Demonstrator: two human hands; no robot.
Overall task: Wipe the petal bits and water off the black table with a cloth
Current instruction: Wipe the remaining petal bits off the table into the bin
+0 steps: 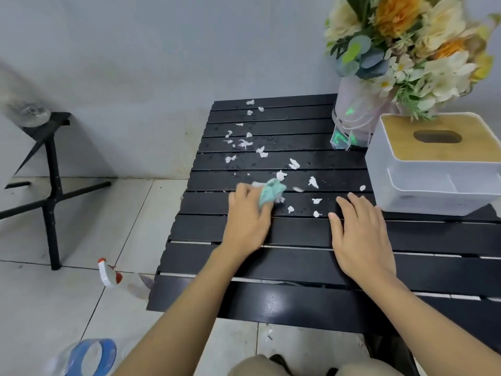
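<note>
A black slatted table point(298, 302) fills the middle of the view. Several white petal bits point(245, 143) and small water drops lie scattered across its far and middle slats. My left hand point(246, 215) grips a bunched teal cloth point(271, 192) and holds it against the table near the left edge, among the petal bits; the hand looks blurred. My right hand point(360, 234) lies flat on the table with straight fingers, just in front of a few petal bits point(315, 207).
A wrapped bouquet point(401, 50) stands at the table's far right corner. A white tissue box with a wooden lid point(433, 164) sits next to it. On the tiled floor lie a spray bottle point(111, 275) and a blue-labelled bottle point(86, 356). A black stand point(51, 185) is at left.
</note>
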